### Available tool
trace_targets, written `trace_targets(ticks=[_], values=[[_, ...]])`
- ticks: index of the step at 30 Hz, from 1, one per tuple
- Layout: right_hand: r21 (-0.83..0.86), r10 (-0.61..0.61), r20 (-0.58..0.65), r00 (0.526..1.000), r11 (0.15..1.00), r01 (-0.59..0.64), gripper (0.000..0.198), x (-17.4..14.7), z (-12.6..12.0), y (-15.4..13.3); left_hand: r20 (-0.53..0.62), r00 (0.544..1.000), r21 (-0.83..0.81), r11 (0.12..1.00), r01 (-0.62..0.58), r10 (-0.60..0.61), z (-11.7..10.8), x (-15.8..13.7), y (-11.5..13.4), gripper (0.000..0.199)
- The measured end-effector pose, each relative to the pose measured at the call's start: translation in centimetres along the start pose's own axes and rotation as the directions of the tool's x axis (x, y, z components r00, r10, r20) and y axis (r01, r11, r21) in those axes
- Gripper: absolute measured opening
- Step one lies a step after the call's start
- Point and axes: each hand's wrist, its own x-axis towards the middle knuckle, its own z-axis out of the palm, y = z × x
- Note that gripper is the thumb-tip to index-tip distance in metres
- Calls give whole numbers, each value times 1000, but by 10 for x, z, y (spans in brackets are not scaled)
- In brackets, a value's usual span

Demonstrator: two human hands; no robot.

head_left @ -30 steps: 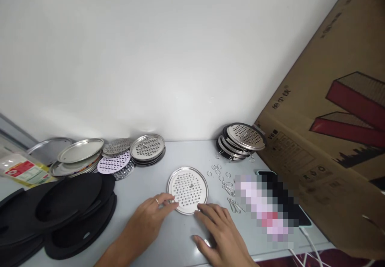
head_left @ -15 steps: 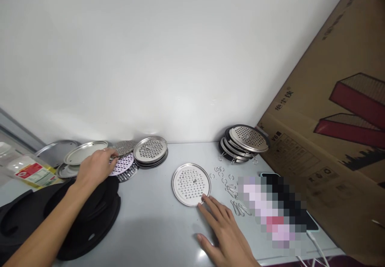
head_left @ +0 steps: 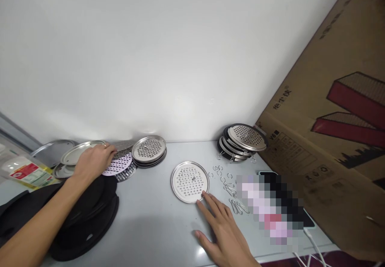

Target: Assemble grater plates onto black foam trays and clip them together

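Observation:
At the back left, my left hand (head_left: 98, 157) is closed, its fingers pinching the edge of a dark grey perforated metal grater disc (head_left: 123, 148). A lighter grater disc (head_left: 118, 166) with a lilac sheen lies just beneath it. My right hand (head_left: 224, 229) is spread low over the table, its fingertips at the near rim of a round grater plate (head_left: 190, 182) with a raised metal edge. This plate lies flat with its toothed face up. Beside the left hand's disc is a stack of round grater plates (head_left: 149, 149).
Black round pieces (head_left: 90, 219) lie under my left forearm. Metal rings (head_left: 219, 168) and wire clips (head_left: 236, 206) are scattered right of the plate. A stack of grater plates with black bases (head_left: 245, 138) stands behind them. A phone (head_left: 306, 215) and a cardboard box (head_left: 331, 186) are at right.
The disc at my left hand has tilted, showing a duller, greyer face, and the hand has shifted slightly left. My right hand stays at the plate's rim. The whole view has shifted a little.

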Motion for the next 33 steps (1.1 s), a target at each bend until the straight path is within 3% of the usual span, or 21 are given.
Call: trace_targets(ticks=[5, 8, 10, 13, 16, 18, 20, 22, 24, 26, 28, 30, 33], values=[[-22, 2, -2, 1000, 1000, -2, 73, 3, 1, -3, -208, 977, 190, 978, 82, -41, -30, -7, 5, 39], [-22, 12, -17, 1000, 1000, -12, 71, 13, 1, -4, -336, 939, 219, 965, 147, -67, -48, -17, 5, 33], [-18, 37, -30, 999, 999, -38, 68, 24, -1, -4, -444, 896, 202, 972, 118, -17, -57, -29, 10, 24], [44, 84, -70, 994, 996, -81, 64, 45, -4, -6, -545, 825, 163, 984, -68, 147, -60, -57, 32, 7], [328, 194, -181, 964, 936, -127, 59, 59, -6, -12, -574, 722, 72, 902, -425, 386, -48, -93, 71, 18], [648, 329, -126, 936, 741, -173, 57, 60, -5, -21, -547, 671, -17, 795, -607, 501, -35, -115, 98, 22], [887, 377, 90, 922, 390, -246, 64, 57, 0, -31, -562, 604, -103, 677, -729, 565, -22, -132, 121, 26], [951, 352, 268, 897, 51, -304, 55, 52, 5, -40, -549, 571, -174, 586, -792, 610, -13, -140, 137, 31], [942, 379, 333, 863, -180, -284, 43, 48, 9, -46, -484, 557, -178, 547, -818, 676, -10, -141, 143, 33], [926, 432, 348, 832, -297, -233, 43, 43, 10, -46, -340, 592, -145, 581, -801, 731, -9, -135, 140, 32], [921, 473, 346, 811, -337, -197, 43, 39, 9, -42, -168, 704, -127, 693, -710, 690, -10, -121, 126, 29], [928, 494, 333, 804, -323, -186, 42, 33, 9, -36, -74, 846, -122, 837, -533, 528, -11, -100, 100, 23], [944, 511, 298, 806, -280, -172, 43, 24, 14, -30, -35, 952, -67, 950, -306, 305, -12, -62, 42, 31]])
